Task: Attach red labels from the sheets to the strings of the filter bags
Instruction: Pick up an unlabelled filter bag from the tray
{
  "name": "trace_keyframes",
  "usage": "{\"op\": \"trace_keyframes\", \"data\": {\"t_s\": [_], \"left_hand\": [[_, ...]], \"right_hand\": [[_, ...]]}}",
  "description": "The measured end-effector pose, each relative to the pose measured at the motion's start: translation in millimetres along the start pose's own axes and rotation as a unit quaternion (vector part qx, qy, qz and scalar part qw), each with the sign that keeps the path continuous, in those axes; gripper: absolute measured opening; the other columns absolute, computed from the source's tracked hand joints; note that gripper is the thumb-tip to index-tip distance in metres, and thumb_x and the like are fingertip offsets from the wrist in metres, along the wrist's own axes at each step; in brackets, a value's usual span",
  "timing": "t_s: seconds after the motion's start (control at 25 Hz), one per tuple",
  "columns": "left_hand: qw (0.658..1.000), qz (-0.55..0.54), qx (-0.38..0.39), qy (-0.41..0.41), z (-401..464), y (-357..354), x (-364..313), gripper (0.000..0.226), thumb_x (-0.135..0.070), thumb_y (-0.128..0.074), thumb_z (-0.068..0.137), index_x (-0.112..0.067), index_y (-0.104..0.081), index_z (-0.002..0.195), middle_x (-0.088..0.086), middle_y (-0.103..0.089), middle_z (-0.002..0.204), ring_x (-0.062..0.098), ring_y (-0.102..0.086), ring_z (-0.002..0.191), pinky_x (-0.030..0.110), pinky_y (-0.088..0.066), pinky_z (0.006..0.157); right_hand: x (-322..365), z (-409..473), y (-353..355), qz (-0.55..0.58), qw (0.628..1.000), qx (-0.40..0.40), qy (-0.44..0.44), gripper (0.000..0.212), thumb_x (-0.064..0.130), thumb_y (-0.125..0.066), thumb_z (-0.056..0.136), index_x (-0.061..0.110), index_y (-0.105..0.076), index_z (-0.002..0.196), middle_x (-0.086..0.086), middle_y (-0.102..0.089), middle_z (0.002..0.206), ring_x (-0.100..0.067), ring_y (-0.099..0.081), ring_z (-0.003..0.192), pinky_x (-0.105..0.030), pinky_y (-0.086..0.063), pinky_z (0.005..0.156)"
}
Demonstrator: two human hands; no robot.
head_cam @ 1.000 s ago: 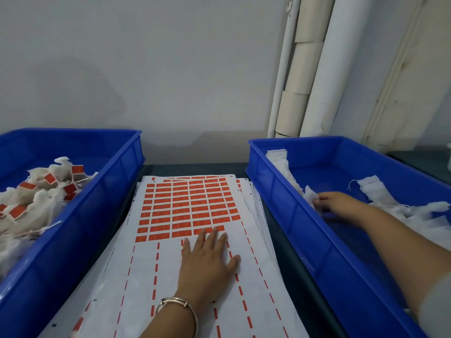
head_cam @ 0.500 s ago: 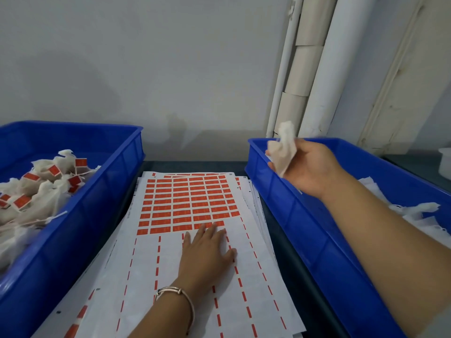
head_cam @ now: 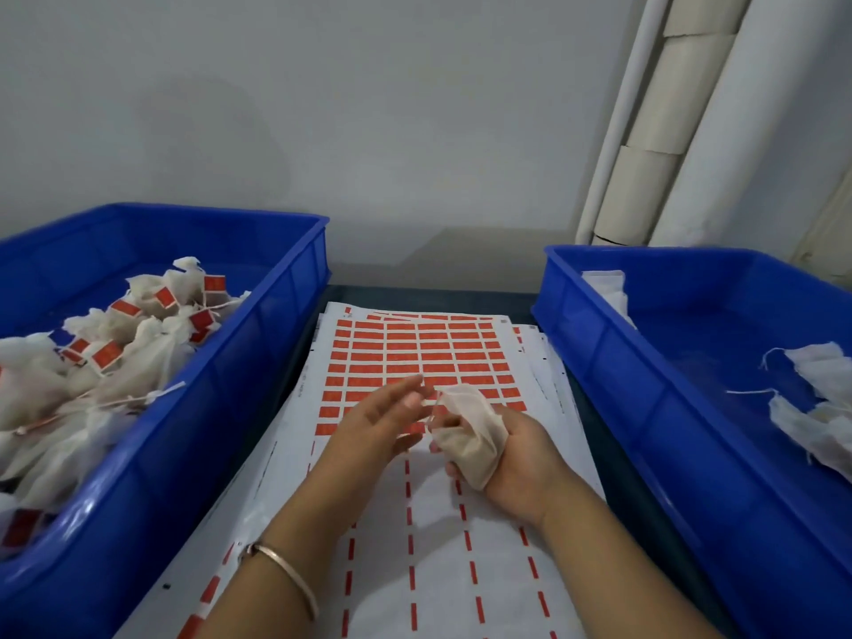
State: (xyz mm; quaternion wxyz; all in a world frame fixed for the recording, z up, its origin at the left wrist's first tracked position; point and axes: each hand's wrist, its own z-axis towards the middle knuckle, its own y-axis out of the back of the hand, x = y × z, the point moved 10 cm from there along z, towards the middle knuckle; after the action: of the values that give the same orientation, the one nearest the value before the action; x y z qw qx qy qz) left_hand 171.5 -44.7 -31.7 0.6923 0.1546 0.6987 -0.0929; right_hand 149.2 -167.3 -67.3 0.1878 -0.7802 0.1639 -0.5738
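Now we hold one bag [head_cam: 470, 431] in the curled fingers of our right hand [head_cam: 516, 449] above the label sheet [head_cam: 415, 357], while our left hand [head_cam: 375, 422] hovers just beside it with fingers spread and holding nothing; we judge the step to be freeing the bag's string, which we cannot make out clearly. Next, the move calls for pinching that string and peeling a red label off the sheet to fold over it. Left bin [head_cam: 258, 315] holds labelled bags [head_cam: 152, 325]; right bin [head_cam: 599, 343] holds unlabelled bags [head_cam: 820, 408].
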Motion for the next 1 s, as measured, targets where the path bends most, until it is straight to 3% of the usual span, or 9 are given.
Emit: {"op": "trace_keyframes", "data": {"t_s": [0.08, 0.2, 0.32, 0.48, 0.6, 0.68, 0.84, 0.92, 1.0], "left_hand": [[0.997, 0.062, 0.024, -0.032, -0.8, -9.4, -3.4, 0.028, -0.058, -0.056, 0.07, -0.055, -0.06, 0.098, -0.041, -0.06, 0.097, -0.017, -0.057, 0.089, 0.003, -0.045, 0.057], [0.992, 0.108, 0.013, -0.064, 2.4, -12.0, -3.3, 0.025, -0.047, -0.059, 0.071, -0.042, -0.066, 0.094, -0.03, -0.066, 0.091, -0.008, -0.061, 0.085, 0.002, -0.043, 0.061], [0.991, 0.105, -0.02, -0.076, 2.8, -4.6, -4.2, 0.015, -0.044, -0.057, 0.07, -0.04, -0.069, 0.077, -0.025, -0.067, 0.083, -0.004, -0.062, 0.081, 0.003, -0.044, 0.062], [0.988, 0.095, -0.085, -0.084, -0.7, 5.2, -13.3, 0.012, -0.043, -0.053, 0.07, -0.044, -0.065, 0.075, -0.037, -0.063, 0.074, -0.017, -0.057, 0.079, -0.004, -0.037, 0.057], [0.983, 0.077, -0.137, -0.093, -5.1, 14.8, -17.4, 0.011, -0.043, -0.054, 0.067, -0.045, -0.063, 0.074, -0.039, -0.061, 0.07, -0.019, -0.055, 0.077, -0.006, -0.035, 0.056], [0.98, 0.081, -0.152, -0.104, -9.8, 16.7, -19.8, 0.01, -0.044, -0.057, 0.066, -0.044, -0.063, 0.074, -0.038, -0.062, 0.072, -0.017, -0.056, 0.078, -0.005, -0.037, 0.055], [0.974, 0.096, -0.154, -0.132, -15.8, 14.6, -24.7, 0.007, -0.042, -0.06, 0.065, -0.04, -0.063, 0.071, -0.033, -0.063, 0.077, -0.009, -0.059, 0.08, 0.0, -0.041, 0.058], [0.973, 0.107, -0.147, -0.141, -16.4, 12.3, -27.3, 0.007, -0.042, -0.056, 0.067, -0.042, -0.061, 0.073, -0.036, -0.061, 0.076, -0.012, -0.057, 0.081, -0.002, -0.04, 0.059], [0.972, 0.125, -0.133, -0.148, -16.6, 8.1, -28.6, 0.007, -0.041, -0.054, 0.071, -0.045, -0.058, 0.075, -0.041, -0.059, 0.076, -0.017, -0.054, 0.082, -0.004, -0.037, 0.061]], "right_hand": [[-9.7, 3.9, 1.6, 0.024, 0.999, 0.02, -0.017, 0.036, 0.032, -0.061, 0.078, 0.012, -0.073, 0.105, -0.018, -0.068, 0.106, -0.027, -0.067, 0.091, -0.04, -0.054, 0.08], [-14.7, 3.6, 5.3, 0.022, 0.998, 0.042, -0.03, 0.037, 0.03, -0.061, 0.081, 0.011, -0.071, 0.111, -0.02, -0.064, 0.118, -0.032, -0.061, 0.109, -0.044, -0.05, 0.095], [-15.9, 1.6, 5.5, 0.003, 0.999, 0.046, -0.027, 0.032, 0.03, -0.061, 0.08, 0.014, -0.073, 0.105, -0.016, -0.069, 0.111, -0.027, -0.068, 0.099, -0.041, -0.053, 0.089], [-5.3, 1.2, 1.7, -0.004, 0.999, 0.051, 0.01, 0.024, 0.027, -0.062, 0.08, 0.016, -0.077, 0.096, -0.011, -0.071, 0.093, -0.02, -0.068, 0.081, -0.037, -0.055, 0.084], [-3.8, -2.2, 1.9, -0.069, 0.996, 0.046, 0.018, 0.034, 0.021, -0.045, 0.094, 0.023, -0.078, 0.087, -0.007, -0.073, 0.091, -0.021, -0.069, 0.084, -0.039, -0.052, 0.09], [-3.6, -5.6, -1.8, -0.092, 0.995, 0.039, 0.025, 0.033, 0.031, -0.045, 0.094, 0.025, -0.077, 0.09, -0.006, -0.074, 0.099, -0.027, -0.069, 0.094, -0.044, -0.05, 0.096], [3.1, -13.6, -14.8, -0.217, 0.973, 0.043, 0.062, 0.044, 0.058, -0.045, 0.08, 0.033, -0.069, 0.107, 0.003, -0.074, 0.096, -0.02, -0.069, 0.096, -0.032, -0.056, 0.086], [5.8, -15.4, -20.0, -0.252, 0.963, 0.044, 0.083, 0.047, 0.059, -0.048, 0.076, 0.032, -0.066, 0.109, 0.003, -0.074, 0.094, -0.017, -0.069, 0.092, -0.027, -0.056, 0.081], [7.9, -16.5, -22.7, -0.21, 0.973, 0.04, 0.09, 0.036, 0.05, -0.056, 0.072, 0.029, -0.072, 0.097, 0.001, -0.074, 0.092, -0.014, -0.07, 0.084, -0.019, -0.055, 0.07]]}}
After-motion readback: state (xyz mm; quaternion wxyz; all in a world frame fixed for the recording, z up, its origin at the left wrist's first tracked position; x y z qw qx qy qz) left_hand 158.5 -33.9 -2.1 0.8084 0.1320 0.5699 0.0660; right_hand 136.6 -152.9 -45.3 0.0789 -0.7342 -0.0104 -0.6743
